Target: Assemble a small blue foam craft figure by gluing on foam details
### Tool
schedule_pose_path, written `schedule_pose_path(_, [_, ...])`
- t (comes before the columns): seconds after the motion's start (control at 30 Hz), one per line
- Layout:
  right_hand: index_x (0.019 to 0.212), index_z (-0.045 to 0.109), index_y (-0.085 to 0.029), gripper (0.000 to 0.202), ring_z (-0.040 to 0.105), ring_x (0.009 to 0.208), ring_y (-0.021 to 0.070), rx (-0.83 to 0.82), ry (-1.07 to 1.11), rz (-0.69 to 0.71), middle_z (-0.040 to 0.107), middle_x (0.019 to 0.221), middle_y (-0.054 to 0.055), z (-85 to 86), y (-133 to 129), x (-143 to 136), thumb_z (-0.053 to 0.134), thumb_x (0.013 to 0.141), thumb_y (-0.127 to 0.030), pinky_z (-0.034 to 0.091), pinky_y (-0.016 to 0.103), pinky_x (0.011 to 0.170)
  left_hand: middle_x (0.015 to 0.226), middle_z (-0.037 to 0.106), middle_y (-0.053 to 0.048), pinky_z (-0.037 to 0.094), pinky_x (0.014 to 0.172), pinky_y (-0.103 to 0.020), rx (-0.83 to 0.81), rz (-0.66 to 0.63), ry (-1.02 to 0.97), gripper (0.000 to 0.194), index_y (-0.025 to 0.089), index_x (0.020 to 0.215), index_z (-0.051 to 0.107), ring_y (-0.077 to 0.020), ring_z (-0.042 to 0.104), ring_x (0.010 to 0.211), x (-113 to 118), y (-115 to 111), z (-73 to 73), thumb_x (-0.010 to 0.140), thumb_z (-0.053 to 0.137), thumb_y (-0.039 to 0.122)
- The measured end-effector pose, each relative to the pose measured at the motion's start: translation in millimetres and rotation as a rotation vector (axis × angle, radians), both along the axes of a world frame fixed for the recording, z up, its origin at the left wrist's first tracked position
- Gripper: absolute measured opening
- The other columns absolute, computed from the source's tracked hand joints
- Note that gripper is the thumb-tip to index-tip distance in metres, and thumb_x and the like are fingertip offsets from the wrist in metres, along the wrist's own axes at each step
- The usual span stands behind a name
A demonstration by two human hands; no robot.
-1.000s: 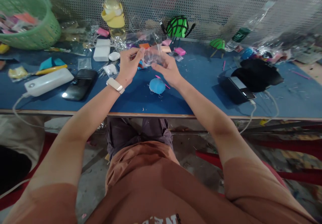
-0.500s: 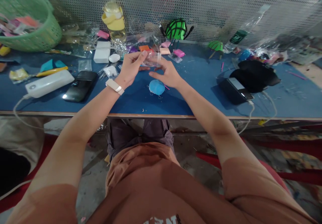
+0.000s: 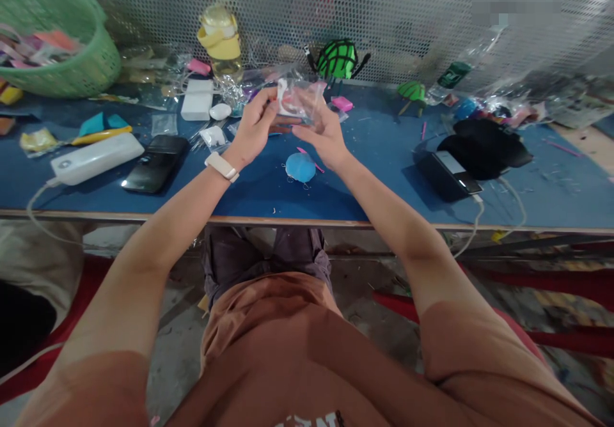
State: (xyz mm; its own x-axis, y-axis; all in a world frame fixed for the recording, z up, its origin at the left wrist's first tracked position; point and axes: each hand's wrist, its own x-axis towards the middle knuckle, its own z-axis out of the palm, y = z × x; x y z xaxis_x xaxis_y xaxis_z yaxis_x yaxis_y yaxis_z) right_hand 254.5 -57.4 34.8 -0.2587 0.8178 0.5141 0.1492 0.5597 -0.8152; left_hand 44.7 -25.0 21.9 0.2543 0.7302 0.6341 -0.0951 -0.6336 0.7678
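While the left hand (image 3: 252, 130) pinches one side of a clear bag (image 3: 307, 98), the bag now spreads more openly between the hands than a moment ago, and a white piece (image 3: 282, 93) shows beside the left fingertips. That brings the white piece into plain view; whether it lies inside the plastic or against it, I cannot tell. The right hand (image 3: 330, 138) curves at the bag's three o'clock side, thumb set apart from the other fingers; the plastic hides whether they grip it.

Taking the bag as the clock's centre, the blue round piece (image 3: 300, 167) rests at six o'clock on the tabletop (image 3: 384, 165), with a pink stick (image 3: 319, 167) just beside it. Bare surface lies between that blue piece and the front edge, and more opens toward four o'clock, past the right forearm, as far as the black box (image 3: 448, 176).

Room looks tighter elsewhere. The white box (image 3: 197, 100) and white oval piece (image 3: 220, 112) sit toward nine, the yellow-topped bottle (image 3: 220, 40) near ten, the green-and-black figure (image 3: 337, 59) near one, a pink packet (image 3: 342, 103) at three, and the perforated panel (image 3: 268, 5) rises at twelve.
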Motion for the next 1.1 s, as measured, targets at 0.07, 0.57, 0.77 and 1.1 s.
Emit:
schedule_pose_path(0.07, [0.155,0.079,-0.040,0.098,0.049,0.179,0.0470,0.016,0.042,-0.026,0.069,0.178,0.007,-0.2,1.4,-2.5,0.094,0.076,-0.097,0.061,0.071,0.134,0.114,0.085,-0.008,0.078,0.082,-0.042,-0.031,-0.082,-0.028,0.072,0.031,0.132,0.071,-0.0264,0.091,0.093,-2.1,1.6,-1.7,0.100,0.080,0.094])
schedule_pose_path(0.57, [0.113,0.088,-0.031,0.071,0.085,0.133,0.0393,-0.084,0.183,-0.056,0.092,0.117,0.006,-6.2,-2.1,-2.7,0.103,0.072,-0.087,0.067,0.068,0.124,0.069,0.069,-0.003,0.071,0.065,-0.033,0.005,-0.037,0.060,0.072,0.026,0.091,0.067,-0.0235,0.084,0.071,-1.6,-15.2,7.7,0.103,0.073,0.096])
schedule_pose_path(0.77, [0.140,0.085,-0.033,0.097,0.081,0.144,0.0409,-0.091,0.144,0.008,0.089,0.143,0.009,-6.7,1.3,-4.6,0.105,0.065,-0.091,0.069,0.064,0.125,0.063,0.065,-0.003,0.070,0.065,-0.035,0.082,0.022,0.093,0.071,0.027,0.079,0.065,-0.0198,0.075,0.060,-4.2,-13.5,6.7,0.109,0.067,0.091])
schedule_pose_path(1.1, [0.133,0.088,-0.030,0.083,0.078,0.150,0.0406,-0.061,0.108,0.036,0.087,0.150,0.011,-8.6,-1.4,-3.6,0.104,0.073,-0.084,0.065,0.063,0.131,0.101,0.083,-0.010,0.057,0.060,-0.032,0.253,0.257,0.002,0.056,0.031,0.113,0.085,-0.0202,0.077,0.076,-9.1,-19.1,21.1,0.110,0.072,0.085])
